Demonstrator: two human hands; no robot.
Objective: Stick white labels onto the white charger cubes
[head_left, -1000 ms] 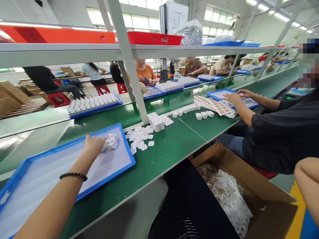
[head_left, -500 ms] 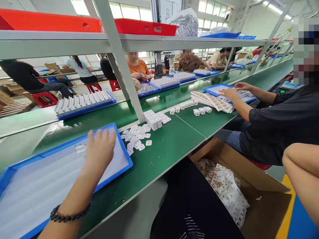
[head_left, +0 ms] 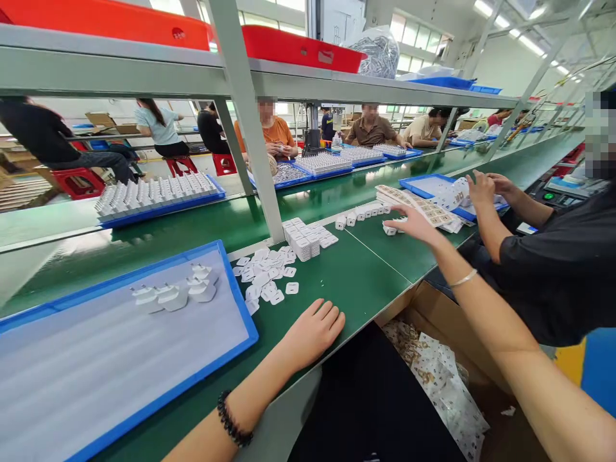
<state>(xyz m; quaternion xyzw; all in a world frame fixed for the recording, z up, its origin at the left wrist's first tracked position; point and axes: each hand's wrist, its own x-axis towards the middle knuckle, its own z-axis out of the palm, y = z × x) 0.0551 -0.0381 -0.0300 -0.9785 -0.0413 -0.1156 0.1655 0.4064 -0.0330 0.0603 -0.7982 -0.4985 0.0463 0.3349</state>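
Note:
My left hand (head_left: 315, 330) lies on the green worktop near its front edge, fingers loosely stretched out, holding nothing. My right hand (head_left: 416, 224) reaches over the white plug housings (head_left: 389, 229) at the right, thumb and fingers apart around them; it partly hides them. To the left, a blue-rimmed tray (head_left: 144, 378) with a white liner holds several white plugs (head_left: 172, 297) with their pins up. Loose white square plates (head_left: 262, 277) are scattered beside the tray. A neat stack of similar white plates (head_left: 302, 239) stands behind them.
A row of white housings (head_left: 363, 213) and sticker sheets (head_left: 423, 208) lie farther right. A co-worker's hands (head_left: 481, 190) handle a sheet over a blue tray (head_left: 423, 186). A slanted post (head_left: 255, 141) rises behind the plates. A cardboard box (head_left: 440, 308) stands below the edge.
My left hand has moved from above the tray to the worktop's front edge, uncovering the plugs. My right arm has come in and stretched to the housings. The co-worker has lifted a sheet.

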